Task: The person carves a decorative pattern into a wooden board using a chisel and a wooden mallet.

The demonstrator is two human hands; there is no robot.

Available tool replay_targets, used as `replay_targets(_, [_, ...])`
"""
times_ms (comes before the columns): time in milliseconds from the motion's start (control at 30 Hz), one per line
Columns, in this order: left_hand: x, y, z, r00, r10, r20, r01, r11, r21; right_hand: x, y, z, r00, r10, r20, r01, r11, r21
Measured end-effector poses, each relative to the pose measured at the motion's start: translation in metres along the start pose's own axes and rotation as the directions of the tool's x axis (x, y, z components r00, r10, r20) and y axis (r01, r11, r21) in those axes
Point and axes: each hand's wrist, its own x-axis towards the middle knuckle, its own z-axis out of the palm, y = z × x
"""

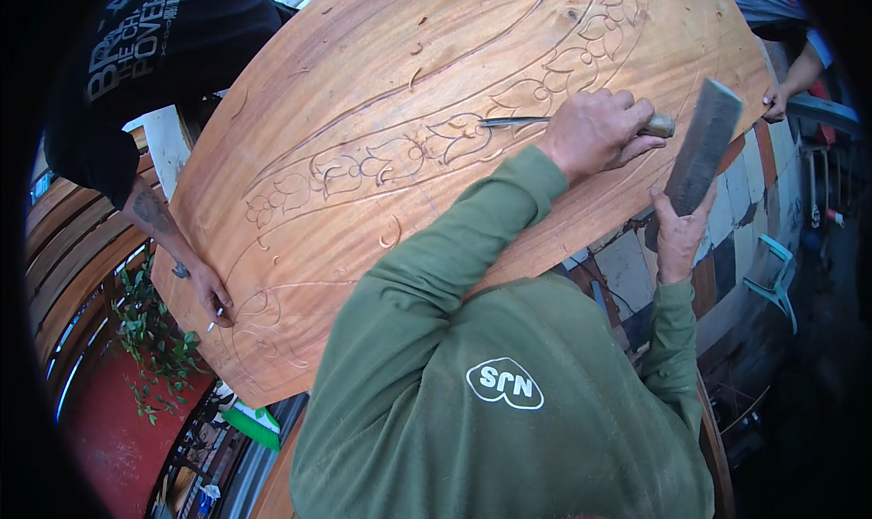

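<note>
A large wooden panel (436, 206) lies before me, with a band of flowers and leaves and long curved lines cut into its face. My left hand (599, 133) is closed round the handle of a chisel (516, 120), whose thin metal blade points left and touches a carved flower. The handle's butt shows past my fist on the right. Beyond the panel's near right edge, my right hand (683, 233) grips the lower end of a dark, flat-sided block (705, 147). The block stands tilted beside the chisel's butt, apart from it. Curled wood shavings (392, 233) lie on the panel.
On the left, a co-worker's hand (211, 292) rests on the panel, a small white stick in its fingers. Another person's hand (775, 103) holds the far right edge. Around stand a slatted bench (82, 233), a leafy plant (156, 337), a green-bristled brush (252, 425) and a pale blue-green frame (777, 283).
</note>
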Motion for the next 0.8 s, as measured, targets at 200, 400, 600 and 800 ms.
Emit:
replay_targets(200, [0.009,-0.001,-0.001,0.993,-0.087,-0.084,0.091,0.995,0.045,0.025,0.005,0.009,0.969,-0.164,0.183,0.149,0.984,0.093])
replay_targets(400, [0.078,-0.048,-0.031,0.536,-0.095,0.839,0.726,0.558,-0.401,0.061,-0.01,-0.005,0.938,-0.181,0.295,0.158,0.982,0.102])
replay_targets(600, [0.07,-0.059,-0.041,0.557,0.002,0.83,0.802,0.256,-0.539,0.095,-0.016,-0.018,0.958,-0.256,0.132,0.238,0.962,0.135])
replay_targets(800, [0.077,-0.055,-0.052,0.513,-0.08,0.855,0.854,0.146,-0.499,0.1,0.01,0.019,0.899,-0.395,0.189,0.404,0.914,-0.013])
